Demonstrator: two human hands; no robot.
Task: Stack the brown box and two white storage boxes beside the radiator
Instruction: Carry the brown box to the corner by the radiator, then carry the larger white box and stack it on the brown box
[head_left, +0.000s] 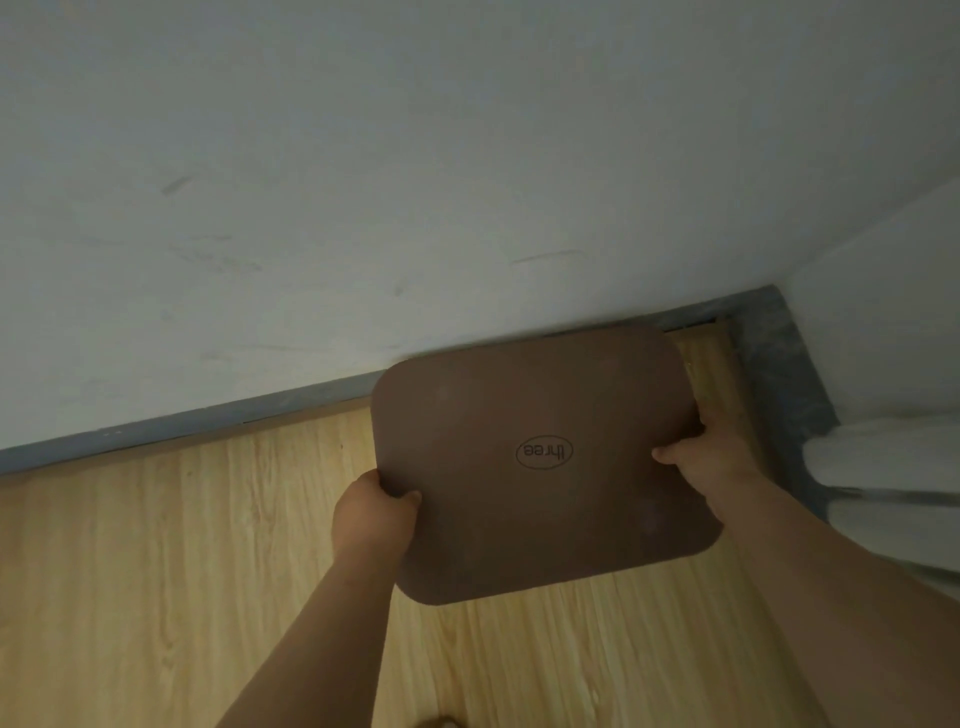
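brown box centre-right of frame, over floor corner by wall | left hand and right hand fingers clamped on opposite edges | radiator at right edge | risk: smooth lid slipping, box dropping askew against skirting

One view only, head-worn, wide-angle. Looks forward and steeply down from above into a room corner. Both forearms enter from the bottom edge and reach away from the lens; left hand and right hand sit just below frame centre, close to the camera, either side of the box. Wall fills the upper half, floor the lower left, radiator cut by the right edge. Frame is tilted: the skirting runs uphill to the right. Dim, slightly soft.
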